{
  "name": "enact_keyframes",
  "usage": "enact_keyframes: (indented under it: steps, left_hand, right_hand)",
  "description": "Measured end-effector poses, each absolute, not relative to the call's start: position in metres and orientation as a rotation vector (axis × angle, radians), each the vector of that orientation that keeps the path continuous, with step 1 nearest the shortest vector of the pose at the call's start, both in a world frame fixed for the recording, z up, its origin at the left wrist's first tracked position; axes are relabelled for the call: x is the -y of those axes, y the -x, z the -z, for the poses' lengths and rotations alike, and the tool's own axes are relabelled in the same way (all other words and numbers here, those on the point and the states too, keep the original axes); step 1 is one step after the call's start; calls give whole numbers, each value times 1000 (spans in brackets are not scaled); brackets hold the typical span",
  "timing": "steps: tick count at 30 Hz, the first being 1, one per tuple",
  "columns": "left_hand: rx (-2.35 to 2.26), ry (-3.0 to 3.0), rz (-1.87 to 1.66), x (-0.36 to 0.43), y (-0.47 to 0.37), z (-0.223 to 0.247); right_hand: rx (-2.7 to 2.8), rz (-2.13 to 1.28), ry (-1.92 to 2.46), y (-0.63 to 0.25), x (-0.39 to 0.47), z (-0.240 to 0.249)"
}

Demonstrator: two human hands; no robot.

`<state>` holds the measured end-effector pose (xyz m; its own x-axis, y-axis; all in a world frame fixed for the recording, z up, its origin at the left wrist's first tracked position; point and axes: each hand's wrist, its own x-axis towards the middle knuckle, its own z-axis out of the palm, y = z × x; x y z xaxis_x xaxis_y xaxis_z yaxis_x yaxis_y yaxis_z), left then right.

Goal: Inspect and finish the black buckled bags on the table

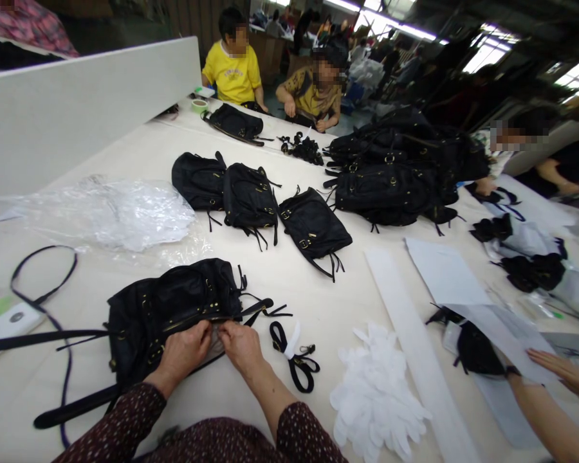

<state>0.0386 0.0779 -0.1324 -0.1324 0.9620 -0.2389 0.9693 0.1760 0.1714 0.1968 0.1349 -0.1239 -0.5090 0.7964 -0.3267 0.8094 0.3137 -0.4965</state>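
Observation:
A black handbag (178, 299) with brass-coloured fittings lies on the table right in front of me, its long straps spread to both sides. My left hand (186, 350) is closed at the bag's near edge, fingers pinching the rim of the opening. Close beside it, my right hand (244, 347) pinches the same edge, where a pale lining (216, 344) shows between the two hands. The fingertips are partly hidden by the hands themselves. To the right lies a folded black strap (302, 370) bound with a white band.
White cut pieces (376, 392) are heaped at the right by a long white strip (415, 347). Clear plastic bags (125, 212) lie at left. More black bags (313, 225) and a large pile (390, 183) sit farther back. A co-worker's hands (564, 373) handle grey sheets at right.

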Motion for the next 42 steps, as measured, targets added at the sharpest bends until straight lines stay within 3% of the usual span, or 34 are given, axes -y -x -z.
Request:
enact_keyframes:
  steps: [15, 33, 42]
  left_hand:
    - [-2183, -1901, -112, -60, -34, 147]
    - [-2133, -2025, -126, -50, -35, 151]
    - [-2105, -2031, -121, -53, -42, 148]
  right_hand:
    - [-2607, 1071, -1623, -224, -121, 119]
    - [-2663, 693, -1238, -205, -108, 114]
    - [-2498, 880, -1225, -191, -127, 114]
